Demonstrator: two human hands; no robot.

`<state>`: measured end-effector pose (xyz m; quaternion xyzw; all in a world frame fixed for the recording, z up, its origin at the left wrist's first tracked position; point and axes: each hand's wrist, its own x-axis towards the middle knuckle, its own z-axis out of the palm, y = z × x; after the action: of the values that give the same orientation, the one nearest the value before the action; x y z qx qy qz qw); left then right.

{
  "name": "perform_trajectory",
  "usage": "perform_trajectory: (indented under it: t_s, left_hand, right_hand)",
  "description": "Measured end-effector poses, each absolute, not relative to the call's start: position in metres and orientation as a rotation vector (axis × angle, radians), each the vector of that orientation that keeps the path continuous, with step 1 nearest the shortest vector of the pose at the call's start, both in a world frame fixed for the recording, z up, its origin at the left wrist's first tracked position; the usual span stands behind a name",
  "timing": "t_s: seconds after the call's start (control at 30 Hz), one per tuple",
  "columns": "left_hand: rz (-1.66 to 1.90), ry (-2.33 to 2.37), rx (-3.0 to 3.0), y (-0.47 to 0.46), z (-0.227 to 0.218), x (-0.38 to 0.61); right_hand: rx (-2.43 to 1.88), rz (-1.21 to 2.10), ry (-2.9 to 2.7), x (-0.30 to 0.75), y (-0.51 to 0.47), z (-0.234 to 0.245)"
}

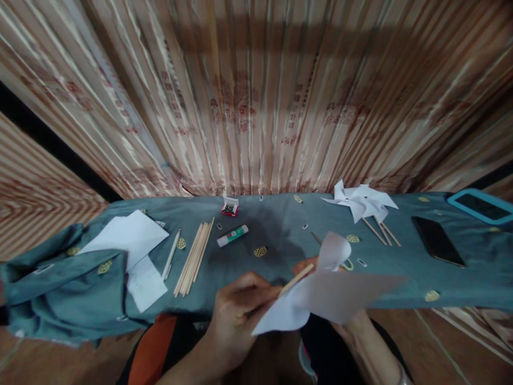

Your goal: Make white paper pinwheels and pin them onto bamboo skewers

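A white paper pinwheel (336, 291) with curled blades is held up above my lap, in front of the table's near edge. A thin wooden stick (297, 279) lies against it. My left hand (236, 307) is closed, its fingers pinching the stick and paper at the left side. Behind the blades, my right hand (355, 323) grips the pinwheel from the right; most of its fingers are hidden by the paper. Just beyond it lie scissors (348, 264), partly covered by the pinwheel.
On the cloth-covered table (276, 227) lie wooden sticks (194, 259), a glue stick (233, 236), a small red box of pins (230, 207), a pen (172, 254) and white paper sheets (138, 235). At right are pinwheels (363, 200), a phone (436, 239) and a blue-framed tablet (483, 207).
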<state>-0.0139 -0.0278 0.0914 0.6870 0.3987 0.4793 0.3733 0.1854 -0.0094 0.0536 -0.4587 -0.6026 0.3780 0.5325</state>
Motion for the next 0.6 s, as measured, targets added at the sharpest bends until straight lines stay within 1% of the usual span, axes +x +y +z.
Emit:
perform_trajectory:
  t_s: [0.1, 0.2, 0.4, 0.47, 0.6]
  left_hand:
    - [1.138, 1.058, 1.555, -0.023, 0.079, -0.012]
    - [1.137, 1.126, 1.338, -0.018, 0.067, -0.008]
    - [1.055, 1.22, 1.089, -0.019, 0.045, -0.002]
    - [1.047, 1.215, 0.992, -0.024, 0.038, 0.0]
    - [1.039, 1.237, 0.679, -0.044, 0.021, 0.006]
  right_hand:
    - [-1.034, 1.33, -1.046, 0.181, -0.002, 0.063]
    - [-1.103, 1.532, -0.882, 0.18, 0.007, 0.065]
    - [-1.248, 1.594, -1.015, 0.186, 0.024, 0.048]
    - [-1.318, 1.581, -1.182, 0.186, 0.029, 0.045]
    - [-1.535, 1.466, -1.702, 0.183, 0.037, 0.045]
